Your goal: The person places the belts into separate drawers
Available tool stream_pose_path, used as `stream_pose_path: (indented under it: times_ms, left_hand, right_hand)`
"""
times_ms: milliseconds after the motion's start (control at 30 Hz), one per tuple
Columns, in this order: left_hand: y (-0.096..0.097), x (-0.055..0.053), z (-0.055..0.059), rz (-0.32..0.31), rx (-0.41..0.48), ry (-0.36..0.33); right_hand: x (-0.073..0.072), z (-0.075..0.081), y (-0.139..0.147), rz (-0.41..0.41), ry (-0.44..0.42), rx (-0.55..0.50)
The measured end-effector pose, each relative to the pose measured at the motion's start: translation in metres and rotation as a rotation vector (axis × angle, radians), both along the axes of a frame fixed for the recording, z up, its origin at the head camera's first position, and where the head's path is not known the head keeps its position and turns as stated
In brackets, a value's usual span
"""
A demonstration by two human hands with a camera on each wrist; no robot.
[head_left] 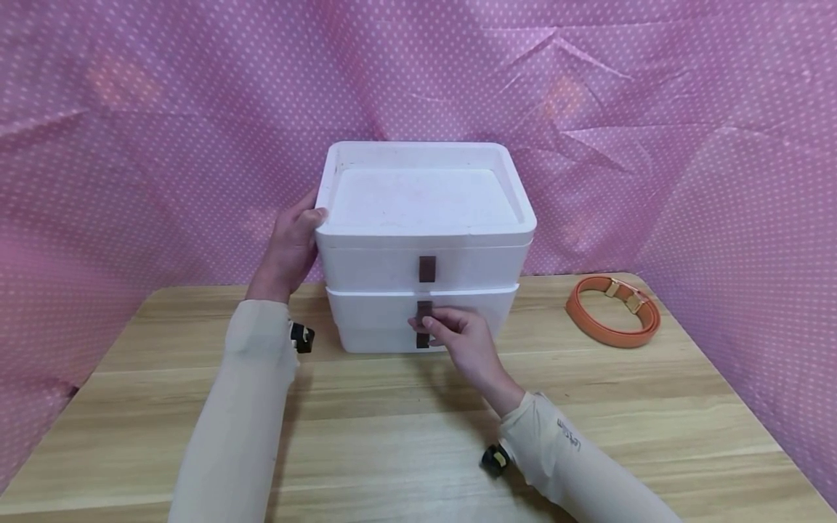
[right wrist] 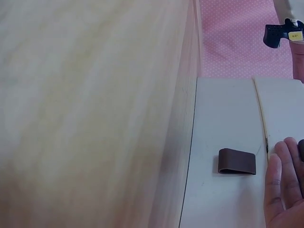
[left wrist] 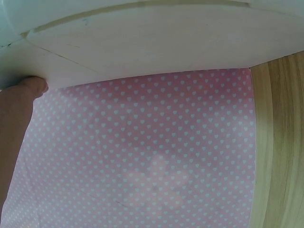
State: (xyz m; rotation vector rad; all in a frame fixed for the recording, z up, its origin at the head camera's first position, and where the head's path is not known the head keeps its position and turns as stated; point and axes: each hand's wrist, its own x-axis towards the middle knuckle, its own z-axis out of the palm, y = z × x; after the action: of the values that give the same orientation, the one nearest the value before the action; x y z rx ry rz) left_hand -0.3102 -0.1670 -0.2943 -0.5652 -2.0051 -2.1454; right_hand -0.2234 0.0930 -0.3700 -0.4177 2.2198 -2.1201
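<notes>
A white drawer unit (head_left: 425, 196) with a recessed, tray-like top stands on the table. Brown pull tabs mark its front: an upper tab (head_left: 427, 269), a middle tab (head_left: 425, 309) and a lower tab (head_left: 422, 341). My left hand (head_left: 290, 243) holds the unit's left side, thumb over the top rim. In the left wrist view one fingertip (left wrist: 35, 85) touches the white side wall. My right hand (head_left: 461, 338) pinches the middle tab between thumb and fingers. In the right wrist view, the fingers partly cover that tab, and the lower tab (right wrist: 236, 161) lies free beside them.
A coiled orange belt (head_left: 611, 334) with gold-coloured metal parts lies on the wooden table (head_left: 366, 436), right of the unit. Pink dotted cloth (head_left: 418, 73) hangs behind and at both sides. Black devices are strapped at both wrists.
</notes>
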Motion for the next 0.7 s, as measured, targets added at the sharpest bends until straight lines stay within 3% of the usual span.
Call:
stream_pose_path:
  times_ms: [433,700]
  left_hand:
    - [0.001,-0.004,-0.001,-0.003,0.024,-0.005]
    - [0.001,-0.005,-0.001,0.004,0.029,-0.017]
  right_hand:
    - [-0.002,0.003,0.000,0.000,-0.003,0.006]
    - [-0.020,-0.023,0.002,-0.007,0.000,-0.019]
